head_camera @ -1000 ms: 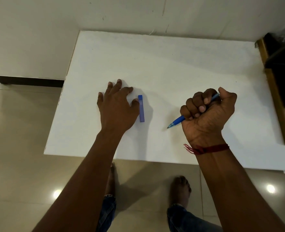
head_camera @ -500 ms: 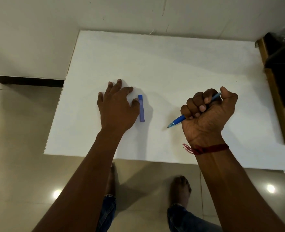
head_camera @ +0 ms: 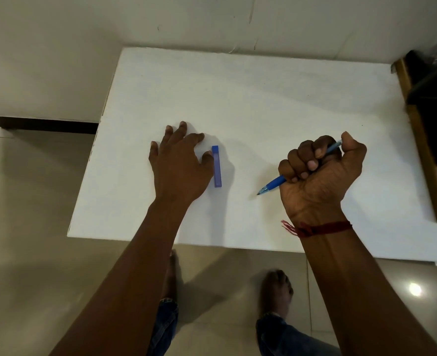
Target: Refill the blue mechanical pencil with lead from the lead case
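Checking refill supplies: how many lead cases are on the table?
1. The blue lead case lies flat on the white table, beside the thumb of the left hand; another could hide under a hand.

light: dim, warm | glare: 1 spot on floor [head_camera: 415, 289] | shadows: soft on table [head_camera: 276, 93] | blur: foot [head_camera: 276, 289]

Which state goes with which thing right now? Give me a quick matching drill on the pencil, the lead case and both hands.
Things:
1. blue mechanical pencil
2. lead case
3. left hand
4. right hand

States:
A. fingers spread, resting on the white table
B. curled in a fist, red thread at the wrist
C. lying flat on the table, not gripped
D. gripped, tip slanting down toward the table

Pairs: 1-D, 2-C, 3-A, 4-B
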